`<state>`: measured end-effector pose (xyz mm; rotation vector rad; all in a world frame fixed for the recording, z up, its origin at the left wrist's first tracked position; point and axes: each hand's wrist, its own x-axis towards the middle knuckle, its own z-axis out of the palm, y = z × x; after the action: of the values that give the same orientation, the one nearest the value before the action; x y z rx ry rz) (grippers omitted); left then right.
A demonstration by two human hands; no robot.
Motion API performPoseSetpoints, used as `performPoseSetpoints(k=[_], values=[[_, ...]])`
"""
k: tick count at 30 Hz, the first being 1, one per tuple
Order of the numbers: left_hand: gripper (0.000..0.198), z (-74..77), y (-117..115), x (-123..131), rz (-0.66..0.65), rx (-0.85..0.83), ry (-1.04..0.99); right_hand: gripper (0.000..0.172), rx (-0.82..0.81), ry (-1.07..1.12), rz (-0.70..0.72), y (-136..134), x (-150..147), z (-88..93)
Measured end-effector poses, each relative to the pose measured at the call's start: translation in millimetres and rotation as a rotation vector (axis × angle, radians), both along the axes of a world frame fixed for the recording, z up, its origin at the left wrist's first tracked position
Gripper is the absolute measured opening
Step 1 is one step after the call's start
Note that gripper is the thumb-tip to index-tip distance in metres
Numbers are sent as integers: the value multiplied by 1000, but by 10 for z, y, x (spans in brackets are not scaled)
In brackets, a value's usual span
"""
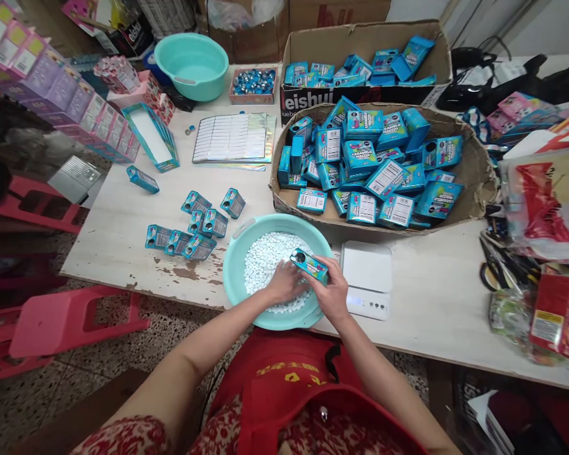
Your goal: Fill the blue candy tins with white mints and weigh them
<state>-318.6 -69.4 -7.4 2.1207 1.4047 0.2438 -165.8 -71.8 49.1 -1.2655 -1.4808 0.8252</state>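
My right hand (332, 292) grips a small blue candy box (312, 265) over the right side of a turquoise basin (233, 278). The box lies tilted, a dark round opening at its left end. White candies (264, 256) fill the bottom of the basin. Among them rests my left hand (284, 283), just left of the box; its fingers are partly hidden and blurred, so their grip does not show. To the left, several similar blue boxes (200, 246) stand on the table. A white scale (367, 272) sits right of the basin.
A cardboard carton (474, 183) heaped with blue boxes stands behind the scale, another carton (365, 39) beyond it. Farther back are sticker sheets (232, 139), a tray of round caps (253, 85) and a second turquoise basin (192, 63). Scissors (495, 259) lie at right.
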Motion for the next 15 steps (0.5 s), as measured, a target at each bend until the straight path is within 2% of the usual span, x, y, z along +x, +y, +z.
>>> performPoseSetpoints(k=[3,7,9,12,15], values=[[39,32,-173,51,-279,-26,156,31,28,-47,-37,20,-74,-235],[37,197,-291,-279,-439,-115,290,32,60,-99,-55,36,-87,-322],[33,226,-295,-461,-412,-186,353,31,52,-103,-53,42,-75,-290],[25,190,-247,-605,-188,-310,313,30,13,-86,-47,30,-59,-192],[17,167,-152,-622,1,-343,211,32,-39,-61,-16,-21,-53,-88]])
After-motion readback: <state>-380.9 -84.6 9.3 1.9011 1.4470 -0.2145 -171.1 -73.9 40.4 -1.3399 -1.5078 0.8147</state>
